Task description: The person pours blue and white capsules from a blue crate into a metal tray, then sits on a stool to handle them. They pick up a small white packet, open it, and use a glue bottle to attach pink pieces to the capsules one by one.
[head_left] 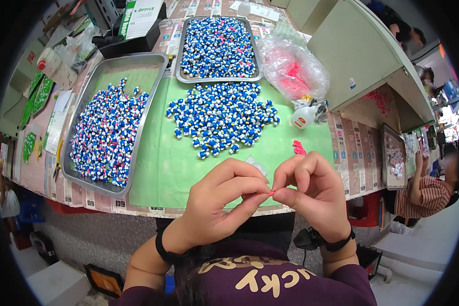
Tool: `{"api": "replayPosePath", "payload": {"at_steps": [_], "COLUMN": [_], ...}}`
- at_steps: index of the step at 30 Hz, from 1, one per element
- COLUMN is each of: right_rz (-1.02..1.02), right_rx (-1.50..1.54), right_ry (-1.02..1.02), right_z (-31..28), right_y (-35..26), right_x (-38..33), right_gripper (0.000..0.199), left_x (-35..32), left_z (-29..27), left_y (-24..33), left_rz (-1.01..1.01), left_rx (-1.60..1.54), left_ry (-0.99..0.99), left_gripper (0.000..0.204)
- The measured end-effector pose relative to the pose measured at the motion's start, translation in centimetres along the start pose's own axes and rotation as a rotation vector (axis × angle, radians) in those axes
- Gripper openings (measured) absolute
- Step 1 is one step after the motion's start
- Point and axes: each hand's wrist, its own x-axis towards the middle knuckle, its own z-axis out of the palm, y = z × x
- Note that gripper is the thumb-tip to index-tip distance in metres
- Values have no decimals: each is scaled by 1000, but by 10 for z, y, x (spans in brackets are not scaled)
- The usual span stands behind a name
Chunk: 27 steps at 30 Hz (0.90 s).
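My left hand [220, 201] and my right hand [311, 193] meet fingertip to fingertip above the table's front edge. Between the thumbs and forefingers they pinch a tiny pink piece [271, 193]; which hand bears it most I cannot tell. Just beyond the hands lies a loose pile of small blue-and-white figures [223, 116] on a green mat [163, 163]. A few small pink pieces [299, 148] lie on the mat near my right hand. A small clear scrap [256, 164] lies behind my left fingers.
A metal tray [153, 81] on the left holds several blue, white and pink figures; a second tray [181, 56] at the back is full of them. A clear bag of pink parts [293, 71] and a white bottle [304, 117] sit right. Another person [426, 191] works at far right.
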Motion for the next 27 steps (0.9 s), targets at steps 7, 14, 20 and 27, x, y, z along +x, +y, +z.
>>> {"api": "replayPosePath", "payload": {"at_steps": [7,14,20,27], "right_rz": [105,-65,-147,-103], "right_rx": [-14,-584,-1088,-1128], "right_ry": [-10,-38,-279,-312], "right_z": [2,-12,-18,-14], "right_y": [0,5,21,30], "right_x": [10,34,48,55], "right_gripper": [28,23,22,20], "left_x": [-1,-2,-6,-9], "left_z": [-3,-10,-23,-29], "left_y": [-11,-47,-67,-74], "left_rz": [-23,-289,-402,-403], "left_rx": [-10,-357,-518,-570], "left_ry": [4,99,267,341], "left_gripper": [15,20,22,23]}}
